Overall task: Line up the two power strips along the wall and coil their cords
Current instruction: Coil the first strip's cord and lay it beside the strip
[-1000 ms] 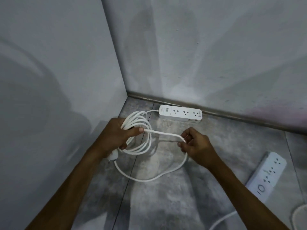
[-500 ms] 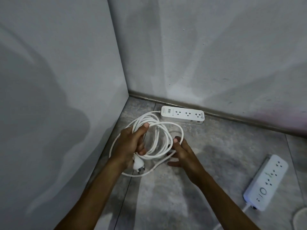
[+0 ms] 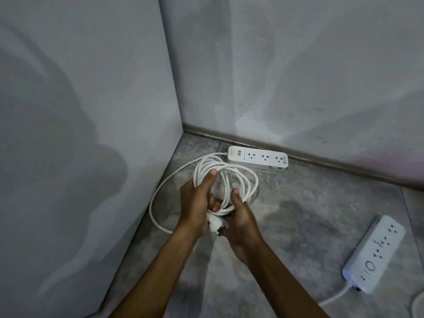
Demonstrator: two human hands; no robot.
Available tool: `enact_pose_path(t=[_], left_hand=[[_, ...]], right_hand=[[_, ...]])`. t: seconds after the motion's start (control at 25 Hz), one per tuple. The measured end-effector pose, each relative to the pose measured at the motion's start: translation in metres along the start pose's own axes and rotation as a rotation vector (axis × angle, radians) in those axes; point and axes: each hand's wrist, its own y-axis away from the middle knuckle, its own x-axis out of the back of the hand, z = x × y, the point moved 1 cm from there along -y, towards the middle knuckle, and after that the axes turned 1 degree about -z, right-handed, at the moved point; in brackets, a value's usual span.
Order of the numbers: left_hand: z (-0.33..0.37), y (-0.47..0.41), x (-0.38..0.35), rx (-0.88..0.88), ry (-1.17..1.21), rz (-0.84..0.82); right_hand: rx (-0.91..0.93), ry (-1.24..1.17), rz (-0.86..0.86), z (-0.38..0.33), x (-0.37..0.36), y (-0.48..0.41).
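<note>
A white power strip (image 3: pixel 258 157) lies flat against the skirting of the far wall, near the corner. Its white cord (image 3: pixel 243 177) is gathered in several loops just in front of it. My left hand (image 3: pixel 197 200) grips the left side of the loops, thumb up over them. My right hand (image 3: pixel 241 216) holds the lower right of the same coil, fingers under it. The cord's white plug (image 3: pixel 215 224) hangs between my two palms. One loose loop trails on the floor to the left. A second white power strip (image 3: pixel 374 253) lies at an angle on the floor at the right, away from the wall.
Two grey walls meet in a corner (image 3: pixel 182 127) at the back left. The floor (image 3: pixel 309 210) is grey mottled tile. The second strip's cord (image 3: pixel 335 297) runs off toward the bottom right edge, where a white curved bit (image 3: pixel 418 304) shows.
My right hand came in from the stretched cord and closed on the coil beside my left hand. The long slack loop has been drawn into the bundle, and the plug now hangs between my palms.
</note>
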Motion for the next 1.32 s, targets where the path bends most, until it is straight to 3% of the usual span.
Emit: enact_pose_path(t=[0.24,0.44,0.6,0.72,0.84,0.92,1.04,1.16,1.24,1.32], left_hand=[[-0.012,0.008,0.001,-0.198,-0.255,0.217],[-0.021,0.019,-0.016,-0.243,-0.217,0.461],[-0.022,0.022,-0.021,-0.238,-0.244,0.429],[-0.024,0.026,-0.013,-0.308,-0.599,0.359],[-0.019,0.019,0.005,-0.348,-1.100,0.356],[-0.007,0.012,0.011,-0.487,-1.262,0.272],[0.009,-0.004,0.009,-0.776,-1.548,-0.059],[0.018,-0.024,0.003,-1.003,-1.882,-0.426],[0.022,-0.034,0.002,-1.097,-1.937,-0.577],[0.025,-0.041,0.003,-1.082,-1.920,-0.711]], right_hand=[[0.103,0.061,0.152,-0.002,0.000,0.000],[0.213,0.062,0.337,0.001,-0.011,-0.002],[0.483,0.305,0.454,0.006,-0.012,0.000],[0.620,0.526,0.569,0.002,-0.006,-0.002],[0.610,0.834,0.540,-0.007,0.001,-0.012],[0.552,1.099,0.461,-0.012,0.007,-0.019],[0.506,1.387,0.300,-0.021,0.019,-0.026],[0.584,1.484,0.065,-0.037,0.028,-0.028],[0.619,1.520,-0.081,-0.048,0.029,-0.029],[0.651,1.532,-0.163,-0.055,0.030,-0.028]])
